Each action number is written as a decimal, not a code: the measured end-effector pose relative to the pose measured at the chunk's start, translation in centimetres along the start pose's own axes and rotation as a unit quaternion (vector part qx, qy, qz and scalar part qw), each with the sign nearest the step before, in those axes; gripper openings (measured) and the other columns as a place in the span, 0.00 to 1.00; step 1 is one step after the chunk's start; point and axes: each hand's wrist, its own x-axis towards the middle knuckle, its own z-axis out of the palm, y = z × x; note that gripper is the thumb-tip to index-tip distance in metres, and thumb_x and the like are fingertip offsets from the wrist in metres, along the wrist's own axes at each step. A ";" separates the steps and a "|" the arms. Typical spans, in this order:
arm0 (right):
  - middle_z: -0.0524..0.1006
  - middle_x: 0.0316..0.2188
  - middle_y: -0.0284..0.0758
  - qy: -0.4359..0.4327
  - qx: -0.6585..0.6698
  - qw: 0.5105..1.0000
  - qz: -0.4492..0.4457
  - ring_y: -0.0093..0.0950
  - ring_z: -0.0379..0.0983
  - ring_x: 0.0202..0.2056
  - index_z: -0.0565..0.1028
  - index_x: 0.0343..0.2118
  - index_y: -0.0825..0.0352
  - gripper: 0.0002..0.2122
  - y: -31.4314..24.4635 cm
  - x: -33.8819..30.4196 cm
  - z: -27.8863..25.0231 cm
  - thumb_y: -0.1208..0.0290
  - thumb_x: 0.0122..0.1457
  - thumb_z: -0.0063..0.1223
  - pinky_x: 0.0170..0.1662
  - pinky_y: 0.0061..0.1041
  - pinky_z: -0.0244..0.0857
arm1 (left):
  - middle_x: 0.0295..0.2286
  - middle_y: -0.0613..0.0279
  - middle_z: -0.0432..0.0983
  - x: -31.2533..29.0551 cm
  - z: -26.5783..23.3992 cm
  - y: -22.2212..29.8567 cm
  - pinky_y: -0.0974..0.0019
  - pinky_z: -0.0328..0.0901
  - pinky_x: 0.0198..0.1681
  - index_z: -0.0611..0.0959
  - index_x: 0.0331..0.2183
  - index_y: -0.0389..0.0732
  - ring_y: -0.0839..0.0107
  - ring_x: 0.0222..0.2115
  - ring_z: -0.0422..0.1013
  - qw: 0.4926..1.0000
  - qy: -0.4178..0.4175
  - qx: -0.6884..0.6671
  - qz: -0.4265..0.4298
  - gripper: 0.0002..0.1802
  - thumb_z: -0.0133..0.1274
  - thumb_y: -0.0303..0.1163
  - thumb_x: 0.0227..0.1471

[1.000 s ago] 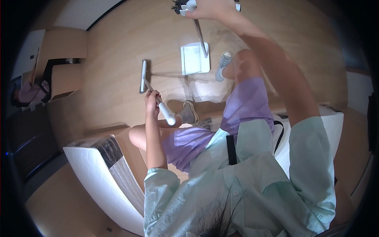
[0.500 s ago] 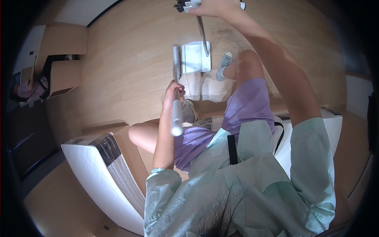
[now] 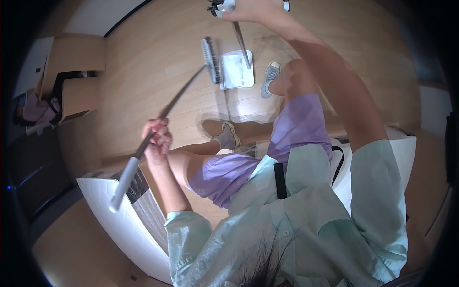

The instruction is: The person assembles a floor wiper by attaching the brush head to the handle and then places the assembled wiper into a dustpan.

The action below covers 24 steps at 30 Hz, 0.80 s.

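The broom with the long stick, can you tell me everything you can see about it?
The broom has a long thin handle, dark along most of its length and light grey or white at the near end. At the far end sits a narrow grey brush head with dark bristles. It slants across the light wooden floor, its head beside the white dustpan; whether they touch is unclear. The left hand grips the handle partway along.

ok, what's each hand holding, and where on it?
Left hand grips the broom partway along its handle. Right hand holds the top end of the dustpan handle.
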 end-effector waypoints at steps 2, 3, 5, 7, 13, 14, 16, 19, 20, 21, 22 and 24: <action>0.81 0.25 0.44 -0.003 -0.001 1.000 0.002 0.42 0.81 0.31 0.83 0.24 0.65 0.20 -0.4 0.3 0.0 0.48 0.45 0.58 0.35 0.39 0.73 | 0.21 0.64 0.65 0.2 -1.9 4.6 0.80 0.52 0.06 0.68 0.30 0.32 0.83 0.09 0.58 0.999 0.015 0.043 0.017 0.04 0.43 0.22 0.58; 0.82 0.25 0.45 -0.004 -0.007 1.000 0.011 0.42 0.81 0.31 0.83 0.24 0.65 0.20 -0.2 0.3 0.0 0.48 0.45 0.58 0.36 0.38 0.73 | 0.21 0.64 0.65 0.8 -2.8 6.1 0.79 0.52 0.05 0.68 0.29 0.33 0.82 0.08 0.57 0.999 -0.020 0.035 0.002 0.05 0.44 0.22 0.57; 0.82 0.25 0.44 -0.007 -0.001 1.000 0.003 0.42 0.81 0.31 0.83 0.24 0.65 0.20 -0.1 0.2 -0.1 0.48 0.45 0.59 0.36 0.38 0.73 | 0.20 0.65 0.64 2.4 -5.2 8.2 0.78 0.50 0.05 0.69 0.35 0.36 0.81 0.09 0.55 0.993 0.006 0.114 0.002 0.02 0.45 0.23 0.57; 0.82 0.25 0.44 -0.009 -0.006 1.000 0.004 0.42 0.81 0.31 0.83 0.24 0.65 0.20 0.5 0.0 -0.5 0.48 0.44 0.59 0.36 0.38 0.73 | 0.20 0.66 0.64 6.4 -7.0 7.8 0.78 0.50 0.07 0.69 0.37 0.40 0.81 0.10 0.55 0.973 0.066 0.220 0.010 0.05 0.46 0.25 0.57; 0.82 0.26 0.44 0.004 0.018 1.000 0.002 0.41 0.81 0.31 0.83 0.25 0.65 0.21 -1.4 -0.1 -0.1 0.47 0.43 0.60 0.36 0.38 0.74 | 0.15 0.68 0.62 13.4 -19.7 4.4 0.73 0.51 0.10 0.70 0.23 0.45 0.77 0.09 0.54 0.911 0.272 0.300 0.079 0.08 0.50 0.30 0.52; 0.82 0.26 0.44 0.008 0.013 1.000 -0.012 0.41 0.81 0.31 0.83 0.25 0.65 0.21 -2.1 0.0 0.1 0.47 0.43 0.60 0.36 0.37 0.74 | 0.14 0.68 0.61 13.4 -21.7 4.3 0.73 0.50 0.09 0.70 0.23 0.44 0.76 0.08 0.53 0.913 0.281 0.287 0.070 0.08 0.49 0.30 0.52; 0.82 0.26 0.44 0.007 -0.011 1.000 -0.009 0.41 0.81 0.31 0.83 0.25 0.64 0.21 -1.0 -0.3 0.3 0.47 0.43 0.60 0.36 0.37 0.74 | 0.14 0.67 0.61 15.3 -20.0 0.4 0.73 0.44 0.08 0.71 0.24 0.42 0.77 0.08 0.51 0.921 0.238 0.309 -0.021 0.09 0.47 0.32 0.57; 0.82 0.26 0.44 -0.002 -0.029 1.000 0.012 0.41 0.81 0.31 0.83 0.25 0.64 0.21 -1.0 0.0 0.0 0.47 0.43 0.59 0.37 0.37 0.74 | 0.14 0.64 0.64 15.8 -13.8 -5.2 0.75 0.43 0.07 0.71 0.25 0.39 0.78 0.08 0.53 0.913 0.209 0.348 -0.046 0.11 0.45 0.31 0.59; 0.82 0.26 0.43 -0.001 -0.029 0.999 0.020 0.41 0.81 0.31 0.83 0.25 0.64 0.21 -0.8 0.0 -0.3 0.47 0.44 0.59 0.36 0.37 0.74 | 0.15 0.63 0.65 15.6 -11.9 -6.5 0.76 0.43 0.07 0.71 0.26 0.38 0.79 0.08 0.53 0.908 0.197 0.363 -0.062 0.11 0.44 0.31 0.59; 0.82 0.26 0.43 0.001 -0.029 0.999 0.028 0.41 0.81 0.31 0.83 0.25 0.64 0.21 -0.8 0.0 -0.6 0.47 0.44 0.59 0.36 0.37 0.74 | 0.15 0.62 0.66 15.7 -11.0 -7.2 0.76 0.43 0.07 0.71 0.26 0.36 0.79 0.08 0.53 0.917 0.169 0.358 -0.055 0.10 0.45 0.29 0.58; 0.82 0.26 0.43 -0.005 -0.013 1.000 0.012 0.41 0.81 0.31 0.83 0.25 0.64 0.21 -1.9 0.5 0.3 0.47 0.44 0.59 0.36 0.37 0.74 | 0.16 0.62 0.67 14.3 -11.7 -6.8 0.76 0.44 0.07 0.71 0.26 0.35 0.80 0.08 0.53 0.933 0.144 0.323 -0.059 0.09 0.46 0.28 0.57; 0.82 0.26 0.43 -0.010 -0.033 0.999 0.034 0.41 0.81 0.31 0.83 0.25 0.64 0.22 -1.1 0.1 -0.9 0.46 0.43 0.58 0.36 0.37 0.74 | 0.16 0.63 0.67 14.4 -7.9 -8.4 0.76 0.45 0.07 0.70 0.24 0.37 0.81 0.09 0.55 0.944 0.150 0.289 -0.043 0.08 0.45 0.26 0.56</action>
